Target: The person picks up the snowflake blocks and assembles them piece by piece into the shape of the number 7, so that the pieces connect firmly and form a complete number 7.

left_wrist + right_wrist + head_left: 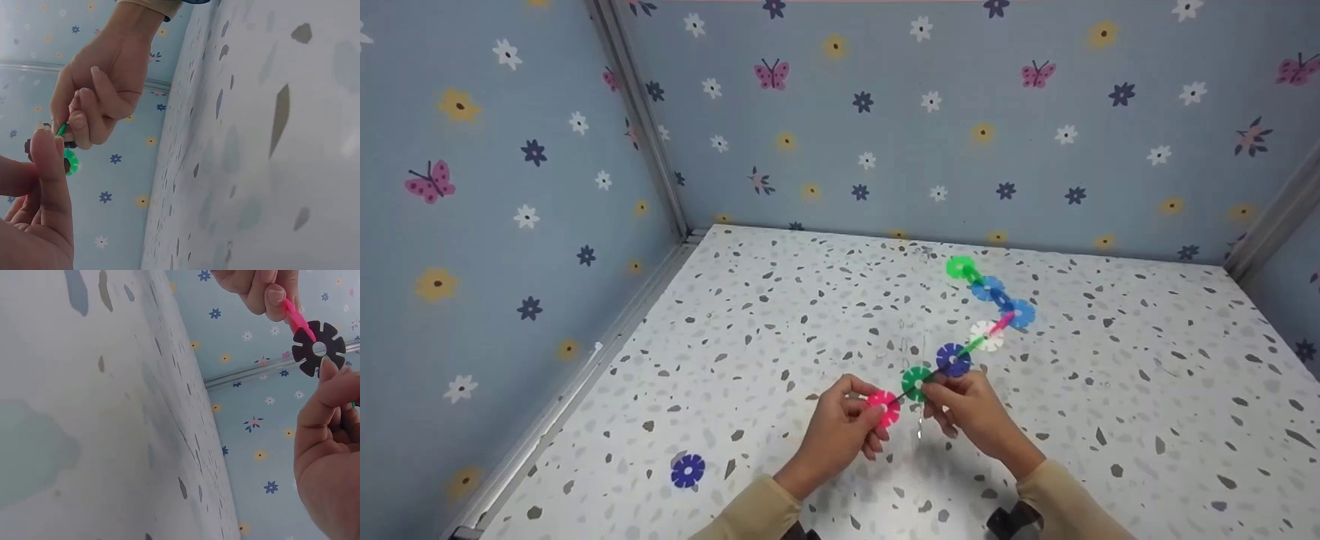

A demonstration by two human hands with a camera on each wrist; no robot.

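Observation:
My left hand [844,420] pinches a pink notched plastic disc [888,409] between thumb and fingers. My right hand [971,405] pinches a green notched disc [913,381] at the near end of a linked chain. Between the two sits a black notched disc [333,346], edge-on in the head view; the pink disc is slotted against its rim. Beyond the right hand, the chain runs on through a dark blue disc [953,350], a white disc [988,341], light blue discs [1021,315] and a bright green disc [959,267]. Fingers partly cover the joints in both wrist views.
A loose dark blue disc [688,471] lies on the speckled white tabletop [780,322], left of the left hand. Blue flowered panels [900,120] stand behind and at the sides, with a metal post [641,112] at the back left corner.

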